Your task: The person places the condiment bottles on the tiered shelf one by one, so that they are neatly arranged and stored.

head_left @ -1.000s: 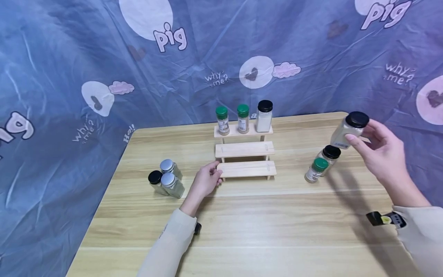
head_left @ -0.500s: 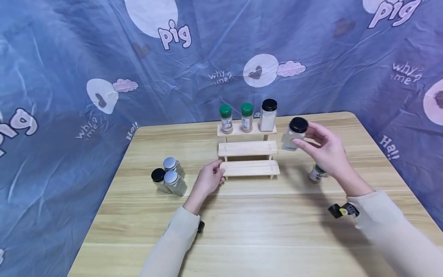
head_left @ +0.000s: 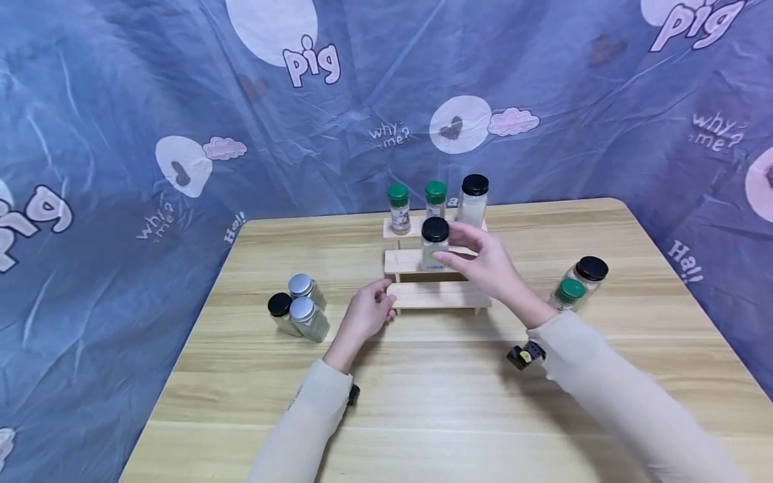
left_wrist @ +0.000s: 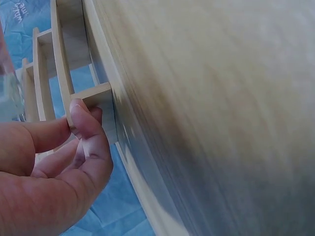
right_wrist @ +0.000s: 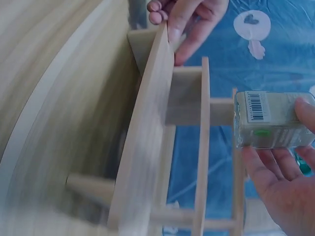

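Note:
My right hand (head_left: 486, 265) holds a square glass spice jar (head_left: 433, 253) with a black lid between thumb and fingers. In the right wrist view, the jar (right_wrist: 268, 119) is apart from the middle board, its barcode label showing. My left hand (head_left: 366, 310) pinches the left end of the lowest board of a three-step wooden rack (head_left: 437, 295); the left wrist view shows thumb and finger on that board's corner (left_wrist: 91, 92). On the top step stand two green-lidded spice jars (head_left: 399, 215) and a taller black-lidded jar (head_left: 474, 201), partly hidden by the right hand.
Left of the rack, two silver-lidded jars (head_left: 311, 320) and a black-lidded jar (head_left: 281, 314) stand close together on the wooden table (head_left: 423, 402). To the right are a black-lidded jar (head_left: 590, 272) and a green-lidded one (head_left: 568, 294). A blue printed cloth (head_left: 338, 147) hangs behind.
My right hand has carried the black-lidded jar leftward from the table's right side to over the rack's middle step. The left hand keeps its pinch on the lowest board.

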The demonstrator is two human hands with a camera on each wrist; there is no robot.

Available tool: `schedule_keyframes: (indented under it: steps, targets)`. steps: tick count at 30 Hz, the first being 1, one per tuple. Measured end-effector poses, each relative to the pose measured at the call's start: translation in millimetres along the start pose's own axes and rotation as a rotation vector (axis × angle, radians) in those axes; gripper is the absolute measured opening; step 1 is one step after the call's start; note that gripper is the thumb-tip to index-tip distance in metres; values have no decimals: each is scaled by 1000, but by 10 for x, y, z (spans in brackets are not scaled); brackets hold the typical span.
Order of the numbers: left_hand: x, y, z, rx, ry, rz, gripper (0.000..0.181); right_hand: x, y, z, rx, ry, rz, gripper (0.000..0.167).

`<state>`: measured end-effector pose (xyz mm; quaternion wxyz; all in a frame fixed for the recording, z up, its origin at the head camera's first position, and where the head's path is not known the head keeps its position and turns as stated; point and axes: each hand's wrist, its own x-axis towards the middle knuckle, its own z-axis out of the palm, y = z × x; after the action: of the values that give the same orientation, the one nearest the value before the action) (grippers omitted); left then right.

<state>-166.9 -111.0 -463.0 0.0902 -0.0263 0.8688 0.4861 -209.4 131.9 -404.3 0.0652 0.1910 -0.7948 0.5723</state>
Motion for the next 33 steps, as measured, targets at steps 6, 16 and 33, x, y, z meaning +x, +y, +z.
schedule_keyframes:
  steps: [6,16,33]
  targets:
    - [5,-1,3,4,2,0,48,129,-3,242,1,-50,49,57]
    - [11,4,-33,-28,-13,-5,47,280,83,490,59,-43,33,54]
    - [7,18,-42,-26,-19,-12,48,142,50,399,112,-14,33,62]
